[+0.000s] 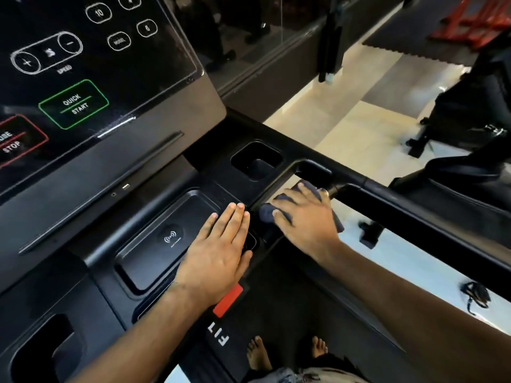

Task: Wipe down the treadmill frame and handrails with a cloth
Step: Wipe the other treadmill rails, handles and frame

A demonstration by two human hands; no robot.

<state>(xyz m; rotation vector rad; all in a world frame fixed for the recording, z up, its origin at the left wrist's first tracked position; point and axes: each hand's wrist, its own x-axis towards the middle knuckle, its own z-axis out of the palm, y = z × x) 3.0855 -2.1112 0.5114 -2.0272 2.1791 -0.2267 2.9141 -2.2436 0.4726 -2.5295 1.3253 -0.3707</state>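
Right hand point(304, 217) lies palm down on the cloth point(266, 212), fingers bent over it and thumb pressed against its near end, clamping it to the black treadmill frame where the handrail point(409, 208) joins the console deck.

Cloth: dark blue-grey and bunched. Most of it is hidden under the palm. Only a rolled end at 9 o'clock of the hand, a fold at 12 o'clock and a tail at 4 o'clock show. Whether it wraps fully round the bar cannot be told.

Left hand point(218, 250), just beside at 9 o'clock, rests flat with fingers straight and together, holding nothing. It covers the right edge of the tray point(154, 258) (marked with a wireless-charging symbol; the small print beneath is unreadable). A red tab point(228, 299) at 6 o'clock of this hand is partly hidden by the wrist.

At 11 o'clock of the right hand sits a square cup holder point(257, 161).

The control panel point(116, 78), at 10 o'clock, is cut off at the top and left edges. Legible markings:
- "QUICK START" in a green outline
- "STOP" in a red outline, under a truncated "USE"
- "SPEED" below plus and minus keys
- "10"

The other keys are blurred.

At 6 o'clock, the belt point(276, 322) carries rotated letters reading "FIT". Two bare feet point(258, 352) stand on it, partly cut off.
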